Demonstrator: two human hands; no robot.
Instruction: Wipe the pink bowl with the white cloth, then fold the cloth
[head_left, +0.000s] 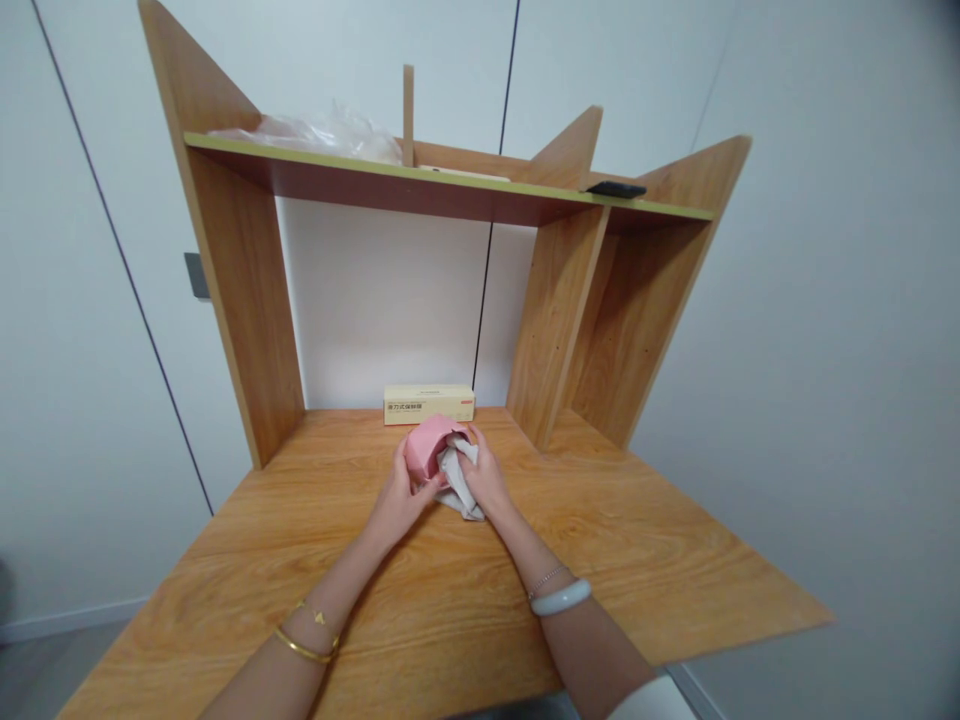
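A pink, faceted, hollow container (429, 443) is held just above the desk, tilted so that its dark opening faces right and toward me. My left hand (401, 495) is closed around its left side, with the thumb near the rim. My right hand (486, 478) grips a pale grey cloth (459, 478), pressing part of it at the opening. The cloth's lower end hangs down toward the desk. Some right fingers are hidden behind the cloth and container.
Behind my hands a cream box (428, 404) with printed writing stands on the wooden desk (435, 610). A shelf unit (559, 330) rises at the back. Its upper shelf carries clear plastic bags (330, 135) and a flat black object (616, 189).
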